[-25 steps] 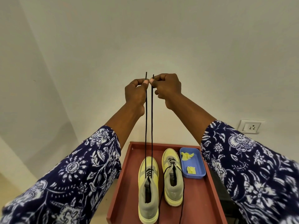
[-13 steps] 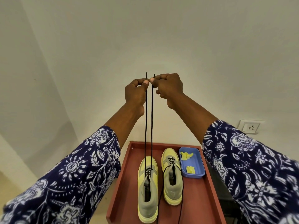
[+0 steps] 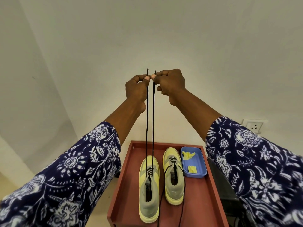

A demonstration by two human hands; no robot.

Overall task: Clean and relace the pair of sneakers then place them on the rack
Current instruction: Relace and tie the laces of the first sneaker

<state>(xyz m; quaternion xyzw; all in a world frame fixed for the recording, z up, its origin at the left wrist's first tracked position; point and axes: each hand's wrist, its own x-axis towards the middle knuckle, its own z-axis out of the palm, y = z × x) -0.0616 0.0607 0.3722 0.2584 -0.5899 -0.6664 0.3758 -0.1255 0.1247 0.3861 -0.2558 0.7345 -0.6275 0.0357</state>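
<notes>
Mid-relacing, the left hand (image 3: 136, 89) and right hand (image 3: 170, 86) each pinch one end of the thin black lace (image 3: 147, 128), drawn taut above the left yellow-grey sneaker (image 3: 148, 190) on the reddish-brown tray (image 3: 203, 202); threading further eyelets likely follows.

The red tray (image 3: 203, 210) is cut off by the bottom edge of the frame, so its near rim is out of sight, and its right side passes behind the right sleeve (image 3: 255, 163). A dark object (image 3: 226, 194) at lower right is partly covered by that sleeve — what it is cannot be told. The loose lace (image 3: 182, 208) of the right sneaker (image 3: 173, 182) runs off the bottom edge. Both sleeves are blurred toward the lower corners and cut by the frame. The yellow scraps (image 3: 188, 155) in the blue tub (image 3: 202, 163) are too small to identify — cloth or paper. The fingertips (image 3: 147, 77) hide the exact pinch on the lace ends.
</notes>
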